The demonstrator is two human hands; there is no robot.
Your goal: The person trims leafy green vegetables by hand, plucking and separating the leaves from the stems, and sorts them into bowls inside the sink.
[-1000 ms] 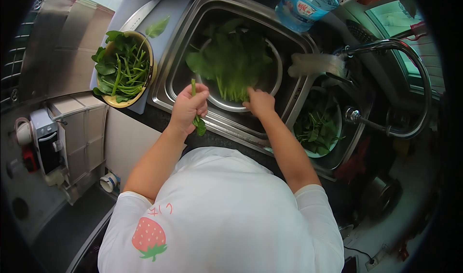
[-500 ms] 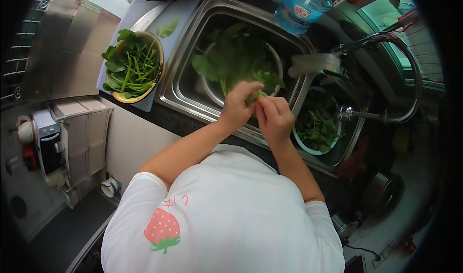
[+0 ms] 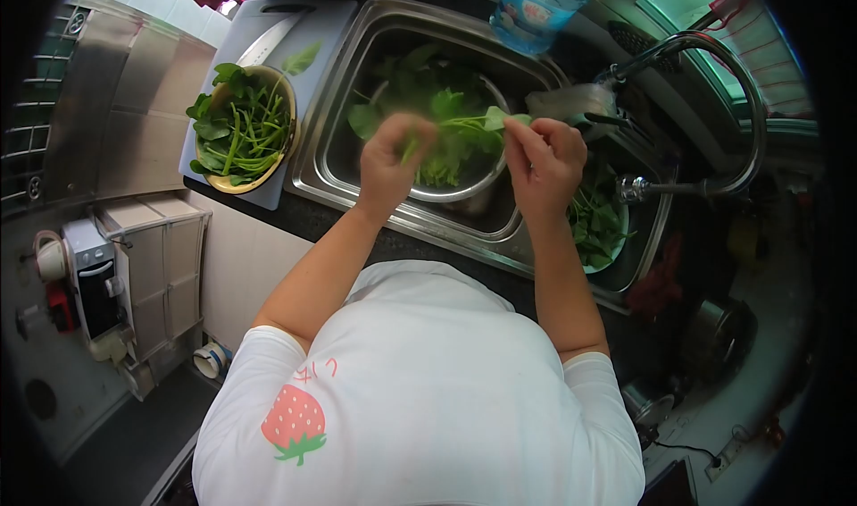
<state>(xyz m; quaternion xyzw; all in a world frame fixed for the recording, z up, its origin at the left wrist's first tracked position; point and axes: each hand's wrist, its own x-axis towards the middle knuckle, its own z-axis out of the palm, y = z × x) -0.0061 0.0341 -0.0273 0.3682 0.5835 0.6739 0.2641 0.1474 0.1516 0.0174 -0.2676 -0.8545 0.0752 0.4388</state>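
My left hand (image 3: 391, 162), slightly blurred, is closed round the stems of leafy greens over the left sink basin. My right hand (image 3: 546, 168) pinches a pale green leaf (image 3: 496, 119) between thumb and fingertips. Thin stems stretch across the gap between the two hands. Beneath them a round metal bowl (image 3: 446, 196) sits in the sink (image 3: 308, 162) with more leafy greens (image 3: 439, 168) in it. In the right basin, partly behind my right forearm, is a light-coloured bowl (image 3: 622, 251) of green leaves (image 3: 594, 229).
On the left, a yellow bowl (image 3: 253, 182) of cut greens stands on a white cutting board (image 3: 326, 37), beside a knife (image 3: 268, 40) and a loose leaf (image 3: 302, 58). A large water bottle (image 3: 538, 13) stands behind the sink. The curved faucet (image 3: 759, 122) arches at right.
My hands have moved apart, the left one leftward and the right one to the right and up. Stems now span the space between them. The camera view has shifted slightly.
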